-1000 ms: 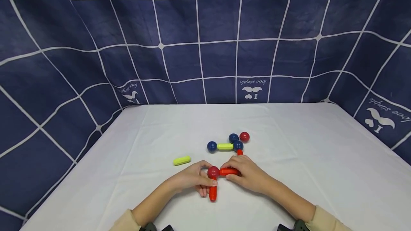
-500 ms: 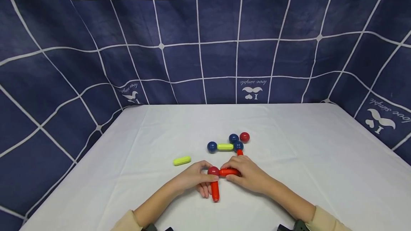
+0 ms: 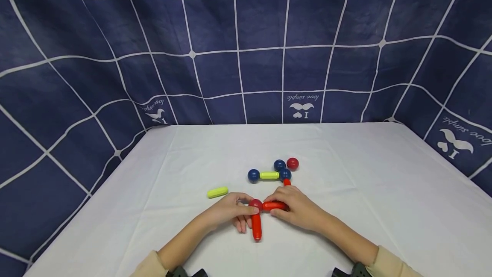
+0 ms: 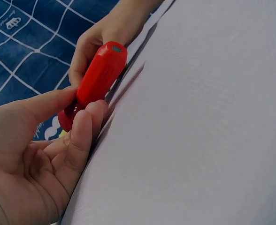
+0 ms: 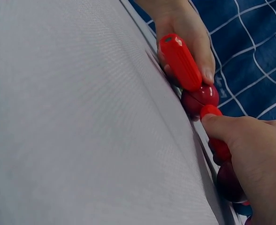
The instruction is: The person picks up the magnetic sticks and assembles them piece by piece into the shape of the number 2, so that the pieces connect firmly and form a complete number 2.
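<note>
A glossy red ball [image 3: 255,203] links two red rods. My left hand [image 3: 226,213] pinches the ball at its joint with one red rod [image 3: 256,228], thumb on top and fingers beneath; that rod points toward me, its free end showing a small dark disc in the left wrist view. With thumb and fingers my right hand [image 3: 295,209] grips the other red rod [image 3: 273,205], which lies sideways. In the right wrist view a darker red ball [image 5: 228,183] shows at this rod's far end, partly behind the hand.
Beyond the right hand, a lime rod [image 3: 269,175] joins two blue balls, one [image 3: 285,174] bearing a red rod [image 3: 287,182] that runs behind my fingers. A blue ball [image 3: 279,165] and a red ball [image 3: 292,164] sit behind. A lime rod [image 3: 217,192] lies left.
The rod pointing toward me has swung slightly to the right at its free end, and my left thumb has shifted up toward the ball. My right hand stays in place.
</note>
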Available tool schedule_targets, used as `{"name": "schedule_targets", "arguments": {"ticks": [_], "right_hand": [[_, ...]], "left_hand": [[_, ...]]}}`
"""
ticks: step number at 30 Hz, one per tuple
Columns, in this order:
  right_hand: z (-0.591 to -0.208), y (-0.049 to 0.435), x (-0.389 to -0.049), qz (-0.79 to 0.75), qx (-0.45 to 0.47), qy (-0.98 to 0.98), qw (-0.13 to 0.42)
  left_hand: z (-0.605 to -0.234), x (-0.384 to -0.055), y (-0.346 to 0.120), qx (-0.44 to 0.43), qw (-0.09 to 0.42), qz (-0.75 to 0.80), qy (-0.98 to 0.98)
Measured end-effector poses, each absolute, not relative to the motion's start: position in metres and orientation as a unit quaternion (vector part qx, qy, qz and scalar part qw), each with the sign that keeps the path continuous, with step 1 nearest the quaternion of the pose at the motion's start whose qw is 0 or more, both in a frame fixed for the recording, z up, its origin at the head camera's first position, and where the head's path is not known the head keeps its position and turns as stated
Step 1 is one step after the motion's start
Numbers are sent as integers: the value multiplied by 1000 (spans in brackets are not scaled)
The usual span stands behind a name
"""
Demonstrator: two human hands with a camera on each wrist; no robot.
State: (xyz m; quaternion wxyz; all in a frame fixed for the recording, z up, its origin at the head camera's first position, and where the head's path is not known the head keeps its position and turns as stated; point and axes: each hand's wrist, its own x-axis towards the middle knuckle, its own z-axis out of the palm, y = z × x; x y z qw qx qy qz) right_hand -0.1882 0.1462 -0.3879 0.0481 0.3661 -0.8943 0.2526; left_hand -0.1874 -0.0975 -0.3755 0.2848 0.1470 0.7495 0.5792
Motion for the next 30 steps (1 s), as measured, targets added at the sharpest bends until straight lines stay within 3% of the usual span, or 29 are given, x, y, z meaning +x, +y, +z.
{"name": "schedule_targets", "arguments": {"ticks": [7, 17, 22, 25, 30], "right_hand": [[-387, 145, -187, 252, 361, -896, 51], [-386, 145, -186, 253, 347, -903, 35], [-388, 146, -185, 254, 347, -902, 35], [-388, 146, -185, 255, 348, -902, 34], [-385, 146, -188, 251, 347, -903, 35]], "left_hand": [[-369, -194, -106, 176, 257, 543, 780], [-346, -206, -127, 173, 52, 410, 894], [-348, -210, -136, 176, -18, 337, 925], [-356, -211, -135, 187, -36, 323, 927], [-367, -207, -117, 215, -7, 350, 912]]}}
